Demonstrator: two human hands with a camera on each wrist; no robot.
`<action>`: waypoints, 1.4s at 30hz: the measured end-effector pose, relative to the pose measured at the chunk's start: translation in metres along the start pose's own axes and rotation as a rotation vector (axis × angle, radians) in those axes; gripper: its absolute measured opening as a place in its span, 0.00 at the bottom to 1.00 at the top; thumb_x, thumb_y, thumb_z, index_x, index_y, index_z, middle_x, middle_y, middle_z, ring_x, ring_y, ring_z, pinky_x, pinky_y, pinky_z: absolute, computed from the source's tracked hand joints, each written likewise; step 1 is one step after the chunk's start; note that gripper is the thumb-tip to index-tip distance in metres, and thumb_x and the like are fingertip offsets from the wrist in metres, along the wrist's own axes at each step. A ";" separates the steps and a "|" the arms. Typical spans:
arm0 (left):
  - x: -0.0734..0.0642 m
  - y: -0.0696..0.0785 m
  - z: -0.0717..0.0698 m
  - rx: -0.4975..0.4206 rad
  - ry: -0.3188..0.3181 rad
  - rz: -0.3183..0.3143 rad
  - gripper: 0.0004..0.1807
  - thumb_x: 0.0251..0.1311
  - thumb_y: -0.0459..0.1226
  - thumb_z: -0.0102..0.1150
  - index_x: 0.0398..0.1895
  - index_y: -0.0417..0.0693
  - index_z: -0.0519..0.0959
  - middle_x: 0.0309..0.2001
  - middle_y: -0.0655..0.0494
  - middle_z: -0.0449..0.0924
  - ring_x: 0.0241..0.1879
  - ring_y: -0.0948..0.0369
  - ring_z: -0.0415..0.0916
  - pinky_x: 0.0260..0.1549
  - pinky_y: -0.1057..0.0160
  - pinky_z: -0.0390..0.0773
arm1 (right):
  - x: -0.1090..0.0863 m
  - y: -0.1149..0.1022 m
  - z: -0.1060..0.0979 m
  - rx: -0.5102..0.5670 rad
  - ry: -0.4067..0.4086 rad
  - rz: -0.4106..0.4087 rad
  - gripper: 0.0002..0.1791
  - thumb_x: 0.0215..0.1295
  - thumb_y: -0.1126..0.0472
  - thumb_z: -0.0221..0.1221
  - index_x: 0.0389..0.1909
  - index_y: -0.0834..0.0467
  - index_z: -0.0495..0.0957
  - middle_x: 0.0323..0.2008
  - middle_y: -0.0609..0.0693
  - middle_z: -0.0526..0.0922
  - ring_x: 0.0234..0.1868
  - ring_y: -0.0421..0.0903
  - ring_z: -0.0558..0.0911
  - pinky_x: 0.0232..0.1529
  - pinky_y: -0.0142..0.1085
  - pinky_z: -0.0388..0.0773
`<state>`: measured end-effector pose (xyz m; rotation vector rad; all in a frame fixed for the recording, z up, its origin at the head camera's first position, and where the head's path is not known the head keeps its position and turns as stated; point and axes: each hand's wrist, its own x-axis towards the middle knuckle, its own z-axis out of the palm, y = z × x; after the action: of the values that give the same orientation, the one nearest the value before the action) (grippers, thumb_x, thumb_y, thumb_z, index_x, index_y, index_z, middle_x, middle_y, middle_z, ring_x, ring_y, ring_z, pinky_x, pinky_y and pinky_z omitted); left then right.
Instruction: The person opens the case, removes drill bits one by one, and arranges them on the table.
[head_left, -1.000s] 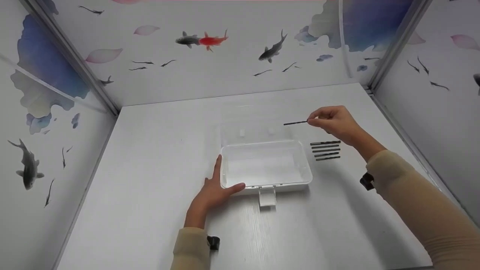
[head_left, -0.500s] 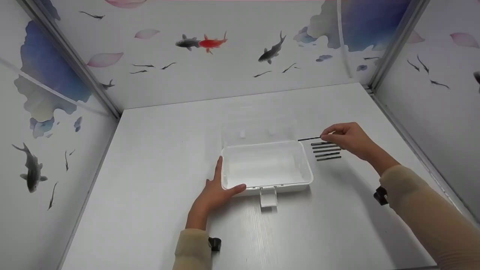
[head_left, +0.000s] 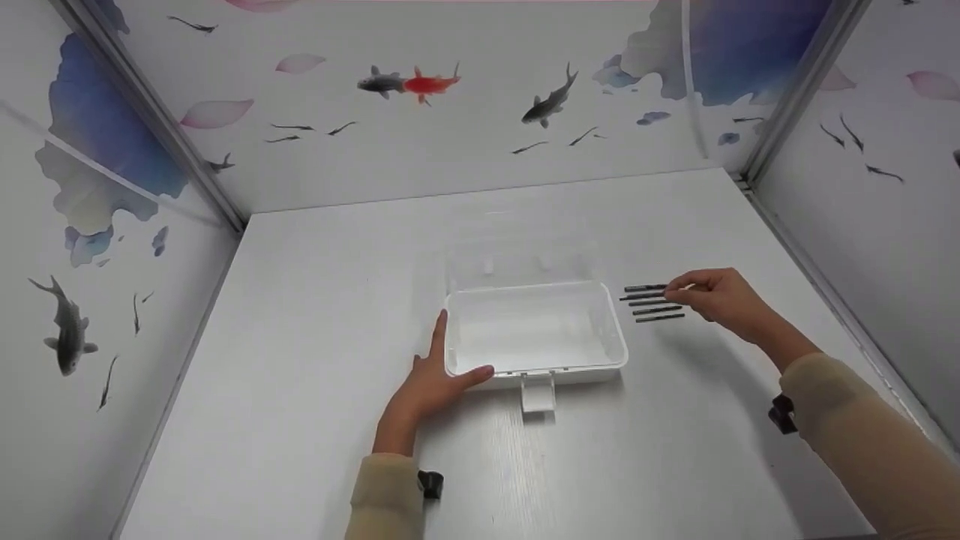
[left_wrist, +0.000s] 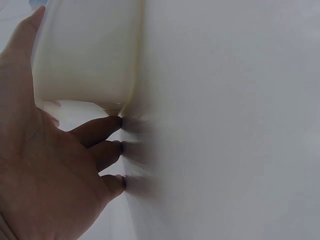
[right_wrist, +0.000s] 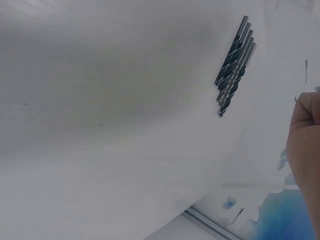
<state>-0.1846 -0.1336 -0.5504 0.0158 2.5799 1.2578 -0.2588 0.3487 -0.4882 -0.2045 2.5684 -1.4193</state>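
Note:
In the head view, my right hand [head_left: 721, 301] pinches a thin dark drill bit [head_left: 632, 298] between thumb and fingertips, over a row of other drill bits [head_left: 660, 318]. The held bit overlaps that row here. The right wrist view shows several twist drill bits [right_wrist: 235, 65] lying side by side on the table, spiral flutes plain. My left hand [head_left: 424, 391] braces the near left corner of a white plastic box [head_left: 616, 330], thumb over the front rim and index finger along the left side. Three fingertips [left_wrist: 114, 185] touch the tabletop in the left wrist view.
The box's clear lid [head_left: 521, 251] lies open behind it, and a white latch [head_left: 538, 395] sticks out from its front. White printed panels [head_left: 480, 157] enclose the white table [head_left: 300, 337] at the back and both sides.
My right hand has come toward me and to the right with the pinched drill bit, from behind the row to over it. The left hand stays at the box corner.

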 end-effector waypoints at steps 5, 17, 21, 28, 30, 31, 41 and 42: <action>0.000 0.002 -0.002 0.000 0.001 -0.019 0.72 0.48 0.74 0.71 0.87 0.79 0.30 0.87 0.45 0.48 0.84 0.28 0.38 0.80 0.28 0.51 | -0.003 0.010 0.000 -0.008 0.008 0.027 0.24 0.72 0.47 0.68 0.55 0.63 0.86 0.18 0.38 0.69 0.22 0.37 0.66 0.23 0.34 0.67; 0.000 -0.002 0.001 -0.014 -0.011 -0.007 0.73 0.50 0.73 0.71 0.87 0.76 0.28 0.86 0.45 0.51 0.85 0.30 0.38 0.81 0.30 0.47 | -0.009 0.034 0.000 -0.009 -0.009 0.093 0.24 0.73 0.47 0.68 0.56 0.63 0.85 0.19 0.37 0.69 0.22 0.36 0.64 0.24 0.33 0.66; 0.000 -0.002 0.000 -0.015 -0.010 -0.004 0.74 0.50 0.73 0.72 0.87 0.75 0.28 0.86 0.45 0.53 0.85 0.32 0.40 0.82 0.32 0.45 | -0.010 0.040 0.000 -0.039 -0.011 0.112 0.24 0.73 0.46 0.68 0.57 0.61 0.86 0.18 0.37 0.67 0.22 0.36 0.65 0.24 0.34 0.67; 0.000 0.000 0.001 -0.012 -0.005 0.002 0.73 0.50 0.73 0.71 0.87 0.75 0.29 0.87 0.47 0.51 0.86 0.34 0.42 0.84 0.34 0.41 | -0.011 0.048 -0.001 -0.067 -0.009 0.156 0.25 0.71 0.43 0.69 0.56 0.58 0.87 0.24 0.40 0.76 0.25 0.38 0.68 0.25 0.34 0.69; 0.000 0.000 0.001 -0.013 -0.006 0.000 0.73 0.50 0.73 0.71 0.87 0.76 0.28 0.87 0.47 0.51 0.86 0.35 0.42 0.84 0.34 0.41 | -0.010 0.051 -0.002 -0.084 -0.010 0.161 0.25 0.70 0.42 0.69 0.55 0.57 0.88 0.29 0.41 0.81 0.27 0.39 0.69 0.27 0.34 0.70; 0.000 0.000 0.001 -0.014 -0.005 0.000 0.73 0.50 0.73 0.72 0.87 0.75 0.28 0.87 0.47 0.51 0.86 0.35 0.42 0.84 0.34 0.41 | -0.010 0.052 -0.002 -0.092 -0.009 0.164 0.24 0.70 0.42 0.70 0.55 0.56 0.88 0.31 0.42 0.83 0.28 0.39 0.70 0.27 0.34 0.71; -0.001 0.002 0.001 -0.003 -0.001 -0.028 0.73 0.49 0.74 0.71 0.87 0.76 0.30 0.87 0.47 0.49 0.86 0.32 0.40 0.82 0.31 0.46 | -0.007 0.056 -0.001 -0.189 -0.014 0.173 0.23 0.72 0.42 0.68 0.56 0.54 0.88 0.54 0.52 0.86 0.44 0.46 0.76 0.39 0.35 0.77; -0.001 0.001 0.002 -0.001 0.000 -0.030 0.73 0.49 0.74 0.71 0.87 0.76 0.30 0.87 0.47 0.49 0.86 0.32 0.39 0.82 0.31 0.46 | -0.007 0.056 -0.001 -0.186 -0.016 0.177 0.23 0.72 0.42 0.68 0.57 0.54 0.88 0.53 0.52 0.86 0.43 0.45 0.76 0.38 0.34 0.77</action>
<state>-0.1839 -0.1314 -0.5501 -0.0226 2.5695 1.2482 -0.2531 0.3808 -0.5349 -0.0150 2.6302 -1.1147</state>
